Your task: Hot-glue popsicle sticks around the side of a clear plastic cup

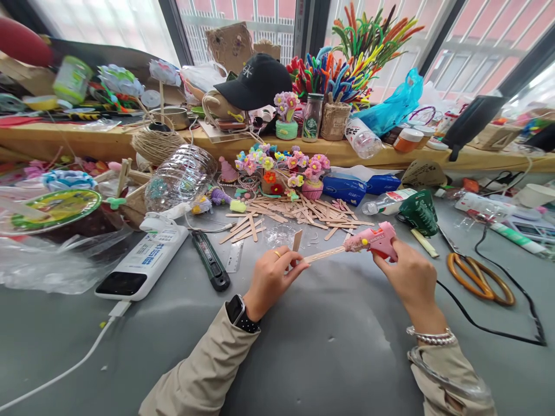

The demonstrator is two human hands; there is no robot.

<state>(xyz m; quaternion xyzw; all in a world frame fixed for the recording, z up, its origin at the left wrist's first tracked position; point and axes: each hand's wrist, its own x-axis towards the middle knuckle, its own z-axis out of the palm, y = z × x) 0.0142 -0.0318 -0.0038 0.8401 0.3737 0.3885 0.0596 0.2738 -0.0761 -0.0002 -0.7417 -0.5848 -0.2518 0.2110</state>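
Note:
Between thumb and fingers, my left hand (277,274) pinches a wooden craft stick (324,254) that points to the right. Another short stick (297,240) stands up behind those fingers. My right hand (410,277) is wrapped round the grip of a pink hot glue gun (376,240). The gun's nozzle meets or nearly meets the far end of the held stick; whether it touches, I cannot tell. A pile of loose craft sticks (303,211) lies just beyond both hands.
Orange-handled scissors (481,280) and the gun's black cord (489,334) lie at the right. A green utility knife (210,260), a clear ruler (235,257) and a white power bank (143,260) rest at the left. Pipe-cleaner flowers (281,164) and a wooden shelf (260,144) stand behind.

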